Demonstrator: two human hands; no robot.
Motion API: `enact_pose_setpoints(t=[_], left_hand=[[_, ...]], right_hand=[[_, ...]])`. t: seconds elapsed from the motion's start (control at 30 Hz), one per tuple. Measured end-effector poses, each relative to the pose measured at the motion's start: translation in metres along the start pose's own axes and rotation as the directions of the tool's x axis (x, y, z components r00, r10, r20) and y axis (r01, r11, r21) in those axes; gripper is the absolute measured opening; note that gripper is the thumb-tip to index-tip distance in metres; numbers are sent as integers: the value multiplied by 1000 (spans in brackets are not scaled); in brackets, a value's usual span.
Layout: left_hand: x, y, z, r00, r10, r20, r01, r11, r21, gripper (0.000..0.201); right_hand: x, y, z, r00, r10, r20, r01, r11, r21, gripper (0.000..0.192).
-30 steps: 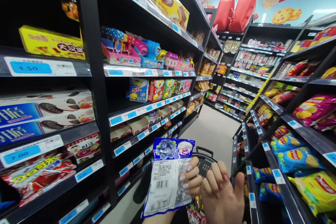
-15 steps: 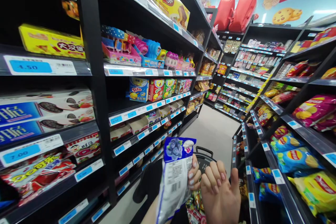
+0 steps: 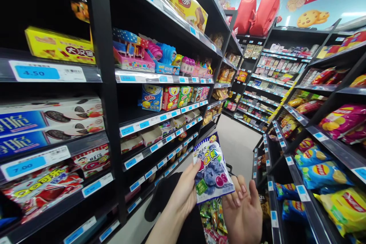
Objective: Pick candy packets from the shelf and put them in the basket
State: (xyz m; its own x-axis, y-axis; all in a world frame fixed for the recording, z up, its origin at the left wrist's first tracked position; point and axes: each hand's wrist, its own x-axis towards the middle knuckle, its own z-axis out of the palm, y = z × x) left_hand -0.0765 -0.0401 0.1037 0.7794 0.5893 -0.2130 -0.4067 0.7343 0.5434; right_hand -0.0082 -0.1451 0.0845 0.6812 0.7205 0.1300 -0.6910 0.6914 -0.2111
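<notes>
A blue-and-white bag of blueberry gummy candy (image 3: 214,171) is held up in the aisle, its printed front facing me. My left hand (image 3: 186,183) is closed on the bag's left edge, thumb on the front and the other fingers hidden behind. At the bag's lower right corner is my right hand (image 3: 241,207), palm turned up, fingers loosely bent and thumb apart. It grips nothing; whether its fingertips touch the bag I cannot tell. Beneath both hands lie several snack packets (image 3: 213,217), with part of a dark basket handle (image 3: 229,167) showing behind the bag.
Black shelving with price tags (image 3: 47,71) runs close along my left, holding biscuit boxes (image 3: 51,118), candy boxes (image 3: 171,98) and gummy packs. Chip bags (image 3: 323,173) fill the right-hand shelves. Grey floor (image 3: 236,137) leads to back shelves, with red bags (image 3: 264,15) on top.
The gummy bag has been turned from its back to its front in my left hand. My right hand's fingers have uncurled somewhat, and the bag is now closer to them.
</notes>
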Motion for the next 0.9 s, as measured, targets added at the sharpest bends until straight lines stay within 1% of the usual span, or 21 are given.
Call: enact_pose_setpoints(t=[0.1, 0.2, 0.27, 0.4, 0.57, 0.7, 0.9], left_hand=[[-2, 1, 2, 1000, 12, -20, -12, 1000, 4, 35], [-4, 1, 3, 1000, 10, -28, -9, 999, 54, 37], [-6, 2, 4, 1000, 10, -16, -9, 997, 71, 40], [-11, 4, 6, 998, 55, 33, -56, 998, 37, 49], [-12, 6, 3, 996, 47, 73, -49, 998, 33, 51], [-10, 8, 0, 995, 74, 64, -76, 996, 36, 54], [-8, 11, -2, 996, 67, 52, -70, 996, 59, 53]], right_hand=[[0, -1, -2, 1000, -1, 29, 0, 1000, 21, 30], [-2, -3, -2, 999, 7, 51, -8, 1000, 22, 24], [-3, -4, -1, 998, 7, 59, -7, 1000, 11, 19], [-5, -6, 1, 998, -8, 59, 8, 1000, -4, 14], [-6, -4, 4, 995, -28, 98, 28, 1000, 1, 16], [-6, -4, 9, 992, -54, 114, 55, 998, -2, 22], [-16, -3, 20, 970, -108, 220, 92, 993, 80, 29]])
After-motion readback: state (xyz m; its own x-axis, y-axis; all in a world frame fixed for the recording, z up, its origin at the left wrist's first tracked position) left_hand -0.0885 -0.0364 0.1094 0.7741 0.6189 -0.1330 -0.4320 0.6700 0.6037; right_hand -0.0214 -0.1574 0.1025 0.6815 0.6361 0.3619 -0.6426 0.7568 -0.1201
